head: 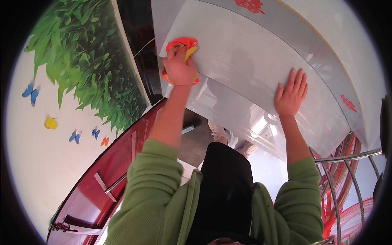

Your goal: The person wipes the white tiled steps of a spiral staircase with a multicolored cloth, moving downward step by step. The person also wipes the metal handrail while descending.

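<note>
My left hand (180, 68) is bunched around a red and yellow cloth (195, 46), pressing it to the left end of a glossy white furniture surface (239, 55). Parts of the cloth stick out above and below the fingers. Farther right, my right hand (290, 93) lies flat on the same surface, fingers stretched out, with nothing in it. The glossy front face (226, 101) below the surface shows reflections. A red paper-cut style character (250, 6) is on the raised grey-white panel behind, and a second red one (348, 103) is near its right end.
On the left stands a dark red door (122, 162) with a metal handle (115, 183). Above it, the wall bears a green leaf mural (88, 52) and butterfly decorations (30, 93). A curved metal railing (349, 158) is at the right, near red netting (349, 217). A dark mat (193, 147) lies by my feet.
</note>
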Demonstrator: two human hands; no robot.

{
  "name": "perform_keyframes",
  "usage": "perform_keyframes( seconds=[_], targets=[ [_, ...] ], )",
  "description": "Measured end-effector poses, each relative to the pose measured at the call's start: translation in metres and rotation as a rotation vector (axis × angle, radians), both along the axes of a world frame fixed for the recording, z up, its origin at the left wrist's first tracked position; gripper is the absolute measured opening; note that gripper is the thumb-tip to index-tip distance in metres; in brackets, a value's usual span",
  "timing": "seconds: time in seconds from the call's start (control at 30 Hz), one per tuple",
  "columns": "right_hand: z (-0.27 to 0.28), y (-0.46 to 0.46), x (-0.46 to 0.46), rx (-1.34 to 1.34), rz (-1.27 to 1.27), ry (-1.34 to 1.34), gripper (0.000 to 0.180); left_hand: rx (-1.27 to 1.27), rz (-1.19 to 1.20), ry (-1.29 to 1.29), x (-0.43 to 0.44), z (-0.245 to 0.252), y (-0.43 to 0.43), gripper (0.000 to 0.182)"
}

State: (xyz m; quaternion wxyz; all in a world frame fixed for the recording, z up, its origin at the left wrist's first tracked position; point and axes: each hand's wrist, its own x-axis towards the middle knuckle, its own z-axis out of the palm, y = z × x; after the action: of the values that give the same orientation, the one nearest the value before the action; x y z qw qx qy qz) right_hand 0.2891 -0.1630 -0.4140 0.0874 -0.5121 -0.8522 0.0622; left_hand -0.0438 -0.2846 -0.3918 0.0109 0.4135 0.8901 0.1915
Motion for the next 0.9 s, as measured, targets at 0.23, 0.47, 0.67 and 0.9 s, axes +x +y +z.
perform_keyframes(
  seconds=[0.23,0.47,0.67,0.9],
  targets=[
    [0.004,0.003,0.001,-0.024,0.012,0.008,0.064,-0.038,-0.503,-0.209,0.203,-0.012,0.017,0.034],
    [0.005,0.004,0.007,0.002,0.004,0.013,0.063,0.056,-0.358,-0.239,0.05,0.011,0.01,0.03],
    [0.001,0.003,-0.001,0.008,0.005,0.049,0.062,0.117,-0.04,-0.098,0.022,-0.003,0.01,0.036],
    [0.023,-0.006,-0.018,-0.221,0.296,0.296,0.052,0.051,-0.263,-0.385,0.205,0.008,0.014,0.04]
  ],
)
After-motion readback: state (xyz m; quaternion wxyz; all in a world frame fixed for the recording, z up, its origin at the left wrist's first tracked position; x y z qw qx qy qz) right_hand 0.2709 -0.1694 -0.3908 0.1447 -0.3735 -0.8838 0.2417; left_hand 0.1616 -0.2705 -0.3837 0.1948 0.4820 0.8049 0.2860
